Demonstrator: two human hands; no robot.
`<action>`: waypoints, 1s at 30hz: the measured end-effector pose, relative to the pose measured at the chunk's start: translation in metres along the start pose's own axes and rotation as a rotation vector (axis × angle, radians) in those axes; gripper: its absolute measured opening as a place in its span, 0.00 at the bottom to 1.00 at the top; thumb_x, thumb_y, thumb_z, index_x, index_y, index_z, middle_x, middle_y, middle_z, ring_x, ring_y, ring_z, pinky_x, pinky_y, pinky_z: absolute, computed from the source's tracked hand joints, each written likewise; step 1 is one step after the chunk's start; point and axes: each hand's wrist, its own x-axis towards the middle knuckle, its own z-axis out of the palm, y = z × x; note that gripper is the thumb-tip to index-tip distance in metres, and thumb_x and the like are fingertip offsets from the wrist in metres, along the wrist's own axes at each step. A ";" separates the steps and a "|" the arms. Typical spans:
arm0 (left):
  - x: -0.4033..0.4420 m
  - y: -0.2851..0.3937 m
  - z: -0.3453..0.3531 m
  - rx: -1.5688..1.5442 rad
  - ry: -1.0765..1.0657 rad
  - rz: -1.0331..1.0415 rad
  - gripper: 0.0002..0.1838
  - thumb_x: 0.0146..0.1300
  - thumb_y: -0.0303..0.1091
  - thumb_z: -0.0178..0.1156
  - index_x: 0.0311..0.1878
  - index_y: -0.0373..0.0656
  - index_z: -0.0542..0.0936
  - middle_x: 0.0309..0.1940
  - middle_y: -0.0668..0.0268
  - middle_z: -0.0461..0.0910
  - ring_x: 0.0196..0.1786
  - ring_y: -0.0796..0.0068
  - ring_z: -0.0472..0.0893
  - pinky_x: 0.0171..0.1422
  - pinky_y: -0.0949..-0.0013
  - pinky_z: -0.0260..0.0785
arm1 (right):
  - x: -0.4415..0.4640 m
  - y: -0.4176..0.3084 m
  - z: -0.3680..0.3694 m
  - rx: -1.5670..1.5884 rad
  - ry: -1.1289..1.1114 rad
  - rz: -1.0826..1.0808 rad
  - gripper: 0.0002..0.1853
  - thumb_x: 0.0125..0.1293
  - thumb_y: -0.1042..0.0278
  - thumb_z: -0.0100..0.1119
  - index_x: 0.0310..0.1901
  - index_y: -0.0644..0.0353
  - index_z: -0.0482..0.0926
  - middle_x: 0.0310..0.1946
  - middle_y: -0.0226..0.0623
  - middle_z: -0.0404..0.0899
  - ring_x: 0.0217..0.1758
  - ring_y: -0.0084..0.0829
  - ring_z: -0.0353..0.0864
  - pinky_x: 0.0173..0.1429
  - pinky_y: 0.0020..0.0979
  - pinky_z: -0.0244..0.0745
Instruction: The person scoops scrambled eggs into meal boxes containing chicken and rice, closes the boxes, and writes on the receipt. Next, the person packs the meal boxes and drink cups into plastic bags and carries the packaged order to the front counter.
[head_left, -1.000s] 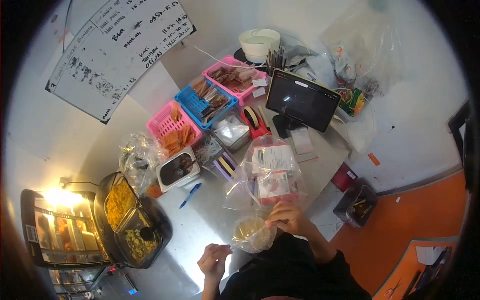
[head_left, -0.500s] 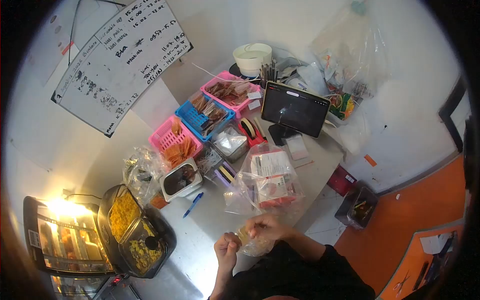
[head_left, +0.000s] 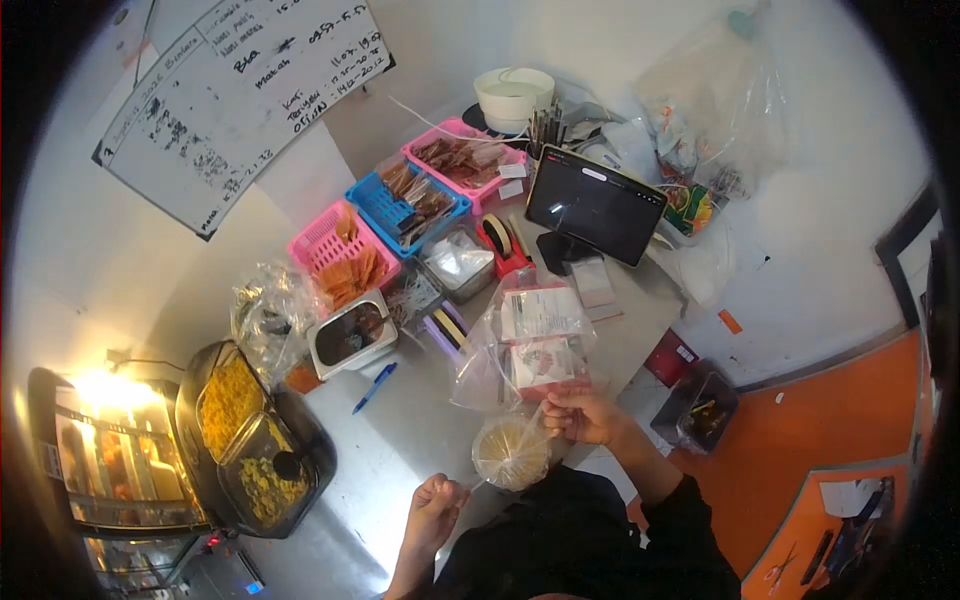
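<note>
A small clear plastic bag (head_left: 511, 453) with yellowish-brown contents hangs between my hands, its plastic gathered into creases. My right hand (head_left: 582, 416) pinches a twisted end of it at the upper right. To the lower left, my left hand (head_left: 437, 508) is closed, and a thin clear strand runs from its fingers to the bag. Just beyond the bag, a larger clear bag (head_left: 480, 375) lies on the table with red-and-white printed packs (head_left: 545, 362) in it.
A blue pen (head_left: 374, 388), a metal tub of dark sauce (head_left: 352, 338), a purple tape dispenser (head_left: 445, 328) and pink (head_left: 345, 255) and blue (head_left: 385, 215) baskets line the table. A tablet (head_left: 596, 207) stands at the back. Left is a black pan of yellow food (head_left: 318, 455).
My hands have moved apart, the right one up and to the right, the left one down and to the left. The small bag now shows fully between them. The camera view has shifted slightly.
</note>
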 end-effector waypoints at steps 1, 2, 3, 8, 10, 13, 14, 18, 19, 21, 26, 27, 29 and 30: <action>-0.002 0.003 0.002 0.002 0.022 0.006 0.10 0.57 0.34 0.54 0.22 0.47 0.66 0.19 0.72 0.67 0.27 0.78 0.63 0.39 0.73 0.56 | -0.003 0.000 0.003 -0.026 -0.008 -0.009 0.15 0.62 0.67 0.45 0.49 0.65 0.67 0.24 0.28 0.67 0.23 0.20 0.62 0.37 0.26 0.66; -0.002 0.006 0.001 -0.004 0.052 0.013 0.11 0.56 0.32 0.55 0.22 0.46 0.65 0.18 0.72 0.66 0.26 0.79 0.63 0.39 0.74 0.56 | -0.006 0.000 0.008 -0.050 -0.017 -0.019 0.16 0.62 0.68 0.45 0.50 0.65 0.66 0.25 0.29 0.68 0.24 0.20 0.64 0.39 0.27 0.67; 0.001 0.012 0.002 0.067 0.006 0.105 0.11 0.54 0.29 0.56 0.21 0.46 0.65 0.18 0.72 0.66 0.26 0.79 0.63 0.37 0.74 0.57 | -0.009 -0.001 0.014 -0.105 0.009 -0.037 0.17 0.62 0.68 0.45 0.51 0.66 0.65 0.28 0.31 0.68 0.27 0.22 0.66 0.42 0.28 0.67; 0.007 0.039 0.042 0.809 -0.160 0.314 0.16 0.41 0.25 0.66 0.32 0.40 0.69 0.33 0.65 0.73 0.34 0.76 0.72 0.40 0.75 0.63 | -0.023 0.008 0.092 -0.749 -0.108 -0.136 0.23 0.61 0.66 0.46 0.54 0.72 0.59 0.46 0.43 0.61 0.47 0.35 0.68 0.52 0.33 0.64; 0.015 0.030 0.070 1.093 -0.105 0.532 0.17 0.42 0.26 0.64 0.34 0.38 0.67 0.31 0.63 0.72 0.34 0.74 0.72 0.39 0.73 0.63 | -0.025 0.024 0.118 -1.246 -0.131 -0.328 0.25 0.60 0.64 0.48 0.54 0.74 0.57 0.49 0.47 0.56 0.51 0.38 0.63 0.54 0.34 0.61; 0.030 0.002 0.065 1.051 0.054 0.690 0.14 0.46 0.20 0.57 0.36 0.37 0.65 0.29 0.61 0.70 0.34 0.70 0.73 0.38 0.72 0.64 | -0.034 0.037 0.134 -1.706 -0.119 -0.487 0.28 0.59 0.61 0.50 0.53 0.76 0.57 0.50 0.51 0.54 0.55 0.42 0.58 0.56 0.36 0.58; 0.030 0.003 0.065 1.029 0.060 0.668 0.13 0.46 0.19 0.56 0.36 0.37 0.65 0.29 0.61 0.70 0.33 0.70 0.73 0.38 0.72 0.64 | -0.037 0.037 0.136 -1.812 -0.104 -0.515 0.29 0.58 0.60 0.50 0.53 0.77 0.57 0.49 0.53 0.54 0.55 0.43 0.56 0.57 0.37 0.57; 0.029 0.004 0.062 0.941 0.066 0.542 0.08 0.49 0.16 0.49 0.34 0.37 0.66 0.29 0.62 0.70 0.33 0.74 0.72 0.39 0.75 0.64 | -0.047 0.008 0.123 -1.981 -0.275 -0.406 0.29 0.52 0.64 0.57 0.54 0.65 0.60 0.52 0.52 0.52 0.56 0.48 0.55 0.57 0.39 0.55; 0.027 0.003 0.059 0.885 0.030 0.494 0.08 0.50 0.16 0.49 0.34 0.37 0.67 0.29 0.64 0.69 0.33 0.75 0.72 0.39 0.75 0.63 | -0.040 -0.001 0.116 -2.044 -0.221 -0.530 0.29 0.51 0.65 0.57 0.54 0.64 0.60 0.52 0.51 0.54 0.56 0.48 0.55 0.58 0.39 0.55; 0.019 0.006 0.067 0.619 0.048 0.325 0.05 0.54 0.20 0.48 0.35 0.38 0.68 0.31 0.68 0.69 0.32 0.80 0.69 0.38 0.78 0.62 | -0.017 -0.018 0.097 -2.141 -0.129 -0.786 0.30 0.48 0.65 0.58 0.54 0.61 0.61 0.52 0.50 0.57 0.57 0.48 0.56 0.58 0.41 0.54; 0.014 0.015 0.076 0.477 0.158 0.482 0.03 0.59 0.27 0.48 0.35 0.39 0.69 0.30 0.70 0.68 0.31 0.83 0.67 0.37 0.80 0.60 | 0.054 -0.053 0.030 -2.067 0.149 -0.708 0.35 0.43 0.70 0.63 0.55 0.60 0.60 0.49 0.46 0.66 0.55 0.41 0.64 0.57 0.38 0.58; 0.016 0.016 0.077 0.494 0.187 0.524 0.03 0.59 0.27 0.48 0.35 0.39 0.69 0.30 0.70 0.68 0.31 0.84 0.67 0.37 0.80 0.60 | 0.062 -0.064 0.011 -1.862 0.006 -0.537 0.34 0.44 0.69 0.63 0.55 0.59 0.60 0.47 0.46 0.67 0.53 0.40 0.66 0.55 0.37 0.60; 0.021 0.019 0.080 0.514 0.218 0.607 0.03 0.58 0.25 0.47 0.36 0.39 0.69 0.30 0.70 0.68 0.31 0.84 0.68 0.38 0.80 0.60 | 0.069 -0.079 0.003 -1.614 -0.164 -0.372 0.29 0.45 0.69 0.62 0.52 0.59 0.63 0.44 0.44 0.70 0.51 0.36 0.69 0.53 0.35 0.63; 0.024 0.020 0.084 0.525 0.237 0.629 0.04 0.57 0.25 0.47 0.36 0.39 0.69 0.30 0.70 0.68 0.31 0.84 0.68 0.38 0.80 0.60 | 0.070 -0.086 0.004 -1.577 -0.202 -0.381 0.26 0.45 0.70 0.61 0.50 0.59 0.66 0.42 0.41 0.71 0.50 0.33 0.69 0.52 0.34 0.64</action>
